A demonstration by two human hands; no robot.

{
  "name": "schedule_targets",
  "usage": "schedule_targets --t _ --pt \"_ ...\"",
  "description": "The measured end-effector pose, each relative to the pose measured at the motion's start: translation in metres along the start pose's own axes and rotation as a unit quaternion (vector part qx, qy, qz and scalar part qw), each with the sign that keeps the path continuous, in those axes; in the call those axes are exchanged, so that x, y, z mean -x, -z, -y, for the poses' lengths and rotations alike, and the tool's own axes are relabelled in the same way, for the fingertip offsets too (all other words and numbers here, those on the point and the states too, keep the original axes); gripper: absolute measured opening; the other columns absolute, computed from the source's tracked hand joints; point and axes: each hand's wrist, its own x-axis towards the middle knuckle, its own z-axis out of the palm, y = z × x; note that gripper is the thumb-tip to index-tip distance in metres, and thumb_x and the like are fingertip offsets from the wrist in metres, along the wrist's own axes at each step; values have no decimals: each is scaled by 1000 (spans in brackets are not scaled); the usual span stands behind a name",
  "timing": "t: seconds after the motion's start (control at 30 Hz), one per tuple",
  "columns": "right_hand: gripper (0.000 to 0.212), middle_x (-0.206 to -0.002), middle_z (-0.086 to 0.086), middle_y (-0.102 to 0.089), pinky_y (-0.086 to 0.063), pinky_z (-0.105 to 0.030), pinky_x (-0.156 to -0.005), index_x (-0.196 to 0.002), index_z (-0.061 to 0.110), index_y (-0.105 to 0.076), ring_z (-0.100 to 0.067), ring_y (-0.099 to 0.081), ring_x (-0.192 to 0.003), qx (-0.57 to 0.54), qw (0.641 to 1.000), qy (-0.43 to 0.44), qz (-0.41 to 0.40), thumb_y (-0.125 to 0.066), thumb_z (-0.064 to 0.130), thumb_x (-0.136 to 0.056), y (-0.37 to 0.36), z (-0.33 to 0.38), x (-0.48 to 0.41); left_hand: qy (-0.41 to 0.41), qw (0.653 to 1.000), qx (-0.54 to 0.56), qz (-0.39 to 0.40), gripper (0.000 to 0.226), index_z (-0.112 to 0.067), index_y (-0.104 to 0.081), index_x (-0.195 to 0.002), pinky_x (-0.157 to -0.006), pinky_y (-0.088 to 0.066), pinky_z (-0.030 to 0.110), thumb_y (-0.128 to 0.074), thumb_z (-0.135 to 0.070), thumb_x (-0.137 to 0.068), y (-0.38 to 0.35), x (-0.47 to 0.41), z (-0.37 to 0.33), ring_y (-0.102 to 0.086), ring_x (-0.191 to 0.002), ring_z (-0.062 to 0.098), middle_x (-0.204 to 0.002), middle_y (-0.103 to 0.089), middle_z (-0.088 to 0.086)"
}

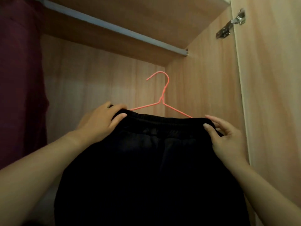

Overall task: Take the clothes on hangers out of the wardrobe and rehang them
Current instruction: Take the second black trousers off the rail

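A black garment with an elastic waistband (151,160) hangs on a thin pink wire hanger (163,95), held up in front of the open wardrobe. My left hand (101,121) grips the left end of the waistband. At the right end, my right hand (228,141) pinches the waistband between thumb and fingers. The hanger's hook points left and hangs free, well below the grey clothes rail (114,28). The hanger's lower bar is hidden inside the garment.
A dark maroon garment (19,79) hangs at the far left of the wardrobe. The open wardrobe door (268,79) stands at the right with a metal hinge (231,25). The wardrobe's wooden back panel (97,82) is behind the hanger.
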Motion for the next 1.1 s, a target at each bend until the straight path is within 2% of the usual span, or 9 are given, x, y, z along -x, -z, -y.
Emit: schedule_targets --t 0.1,0.2,0.27,0.43,0.57,0.7,0.87,1.03,1.1 --pt "34 -96 19 -65 -42 -4 -78 -102 39 -64 15 -58 -85 31 998 1 55 -69 12 -82 6 4 35 28 999 -1 -38 44 -32 -57 -111 -61 -38 32 -30 -58 -89 -4 48 -6 -60 -89 33 -93 -50 1" --pt "30 -104 21 -63 -40 -4 -82 -110 32 -65 10 -57 -98 56 991 -6 120 -67 17 -84 13 12 69 59 997 1 -57 41 -29 -60 -102 -55 -39 32 -33 -55 -85 -3 96 -16 -61 -81 35 -87 -50 1" --pt "30 -106 23 -61 -39 -5 -85 -111 34 -64 7 -55 -103 66 988 -19 137 -67 20 -84 22 21 91 74 996 16 -57 40 -26 -61 -99 -52 -37 31 -36 -54 -85 -2 124 -25 -61 -76 36 -84 -50 2" --pt "26 -99 31 -61 -35 -3 -84 -104 40 -63 14 -54 -97 92 988 -66 108 -68 25 -83 68 63 138 76 993 59 -62 24 -19 -64 -96 -50 -32 27 -53 -41 -92 18 177 -61 -59 -68 33 -82 -52 3" --pt "23 -93 36 -63 -40 -7 -83 -96 42 -65 8 -58 -92 114 985 -100 78 -68 24 -83 119 103 172 56 990 116 -59 18 -25 -64 -97 -46 -26 23 -57 -39 -91 45 204 -90 -55 -67 23 -80 -49 -3" --pt "24 -89 43 -59 -36 -2 -79 -93 41 -63 14 -56 -89 158 977 -124 70 -68 20 -83 171 138 214 19 986 157 -47 21 -29 -64 -97 -47 -38 27 -53 -44 -89 65 235 -126 -55 -66 21 -81 -51 -4" --pt "28 -87 42 -60 -40 -5 -78 -93 42 -63 14 -57 -83 194 962 -184 50 -68 16 -83 232 162 268 -16 981 195 3 23 -27 -67 -96 -46 -30 21 -53 -44 -89 77 275 -173 -58 -65 22 -83 -53 -4" --pt "16 -86 44 -59 -41 -5 -79 -99 22 -69 14 -58 -86 222 951 -212 27 -67 15 -84 281 187 294 -42 977 207 16 23 -25 -67 -99 -47 -26 22 -54 -42 -91 95 292 -213 -58 -71 23 -86 -54 0" --pt "17 -87 44 -59 -42 -6 -79 -99 25 -68 14 -59 -85 235 951 -202 13 -67 15 -84 301 199 299 -50 975 216 15 23 -24 -67 -100 -46 -20 19 -55 -41 -92 106 293 -229 -57 -71 23 -86 -54 1"
